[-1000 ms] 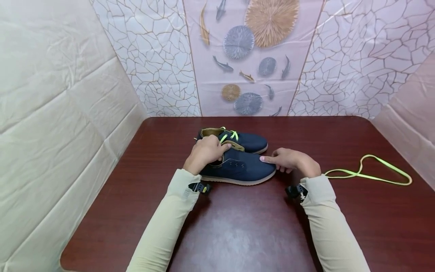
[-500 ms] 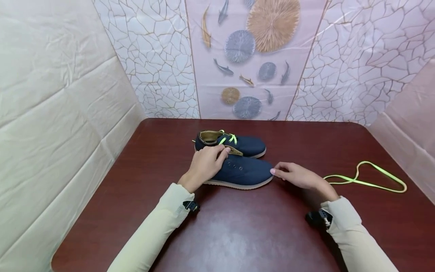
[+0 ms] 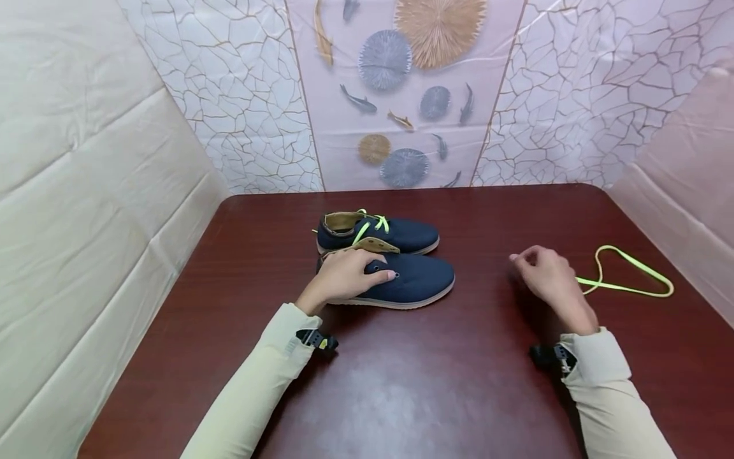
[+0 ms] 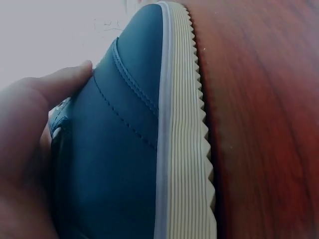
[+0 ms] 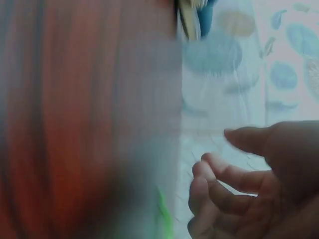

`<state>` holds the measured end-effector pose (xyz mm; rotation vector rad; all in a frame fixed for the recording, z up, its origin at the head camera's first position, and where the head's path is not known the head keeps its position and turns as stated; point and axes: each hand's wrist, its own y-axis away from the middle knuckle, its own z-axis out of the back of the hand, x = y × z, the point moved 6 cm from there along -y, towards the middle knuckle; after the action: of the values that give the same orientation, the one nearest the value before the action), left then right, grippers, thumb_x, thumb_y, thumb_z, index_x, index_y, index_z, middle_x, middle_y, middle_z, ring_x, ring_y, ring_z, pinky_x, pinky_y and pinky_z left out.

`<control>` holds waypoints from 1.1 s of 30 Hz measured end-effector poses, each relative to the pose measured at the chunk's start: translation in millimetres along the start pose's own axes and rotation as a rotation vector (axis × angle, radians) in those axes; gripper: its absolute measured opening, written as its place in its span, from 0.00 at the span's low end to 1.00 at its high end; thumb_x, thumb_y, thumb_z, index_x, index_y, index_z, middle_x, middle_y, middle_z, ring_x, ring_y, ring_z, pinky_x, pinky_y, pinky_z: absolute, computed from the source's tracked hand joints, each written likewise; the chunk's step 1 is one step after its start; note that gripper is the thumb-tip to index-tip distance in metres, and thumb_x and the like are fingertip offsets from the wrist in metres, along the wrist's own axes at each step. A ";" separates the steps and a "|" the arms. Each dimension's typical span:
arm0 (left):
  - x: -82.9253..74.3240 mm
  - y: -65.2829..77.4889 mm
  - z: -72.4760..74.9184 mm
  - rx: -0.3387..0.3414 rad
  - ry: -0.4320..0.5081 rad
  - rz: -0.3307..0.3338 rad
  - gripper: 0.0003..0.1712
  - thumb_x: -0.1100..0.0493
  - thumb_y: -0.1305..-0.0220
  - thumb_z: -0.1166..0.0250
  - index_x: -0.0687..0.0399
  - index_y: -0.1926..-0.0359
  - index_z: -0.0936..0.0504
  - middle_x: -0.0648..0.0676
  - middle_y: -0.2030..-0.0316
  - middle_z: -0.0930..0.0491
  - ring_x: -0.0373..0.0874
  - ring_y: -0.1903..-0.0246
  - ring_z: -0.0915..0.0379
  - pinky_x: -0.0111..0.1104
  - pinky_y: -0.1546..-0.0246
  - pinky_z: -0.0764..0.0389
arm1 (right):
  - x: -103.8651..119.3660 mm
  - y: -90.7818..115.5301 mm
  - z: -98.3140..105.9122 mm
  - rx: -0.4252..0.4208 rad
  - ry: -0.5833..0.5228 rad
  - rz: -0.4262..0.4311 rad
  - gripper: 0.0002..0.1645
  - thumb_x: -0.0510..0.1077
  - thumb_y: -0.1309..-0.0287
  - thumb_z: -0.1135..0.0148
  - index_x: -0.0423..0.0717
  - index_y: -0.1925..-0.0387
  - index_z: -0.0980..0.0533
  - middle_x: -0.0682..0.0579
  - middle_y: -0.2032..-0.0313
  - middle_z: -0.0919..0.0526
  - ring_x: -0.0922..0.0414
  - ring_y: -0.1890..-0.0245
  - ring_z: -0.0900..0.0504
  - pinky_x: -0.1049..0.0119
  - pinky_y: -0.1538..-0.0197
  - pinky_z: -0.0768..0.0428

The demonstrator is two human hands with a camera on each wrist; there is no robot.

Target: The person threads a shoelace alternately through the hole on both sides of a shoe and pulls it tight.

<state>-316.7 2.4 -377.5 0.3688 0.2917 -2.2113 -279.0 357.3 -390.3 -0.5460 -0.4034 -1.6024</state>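
In the head view, my left hand gripped the near shoe, thumb against its side by the eyelets, the other fingers partly hidden. A laced shoe stood just behind it, towards the tabletop's far edge. My right hand was well apart from both, loosely curled and holding nothing; a yellow-green lace lay between it and the right edge.

In the left wrist view, my hand was against the near shoe's upper, its toothed sole beside bare tabletop.

In the right wrist view, my thumb and bent fingers stood apart; the lace was blurred.
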 end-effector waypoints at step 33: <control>7.3 -1.9 -1.6 0.058 0.040 0.030 0.17 0.36 0.24 0.39 0.34 0.46 0.12 0.39 0.48 0.14 0.36 0.48 0.19 0.39 0.49 0.22 | 12.8 10.0 3.9 0.132 0.374 0.281 0.13 0.30 0.37 0.54 0.43 0.77 0.37 0.44 0.80 0.29 0.45 0.77 0.28 0.50 0.74 0.28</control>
<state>-322.3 -1.2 -381.5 0.4465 0.2425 -2.1880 -269.3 347.9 -380.5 -0.1840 -0.1412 -1.3578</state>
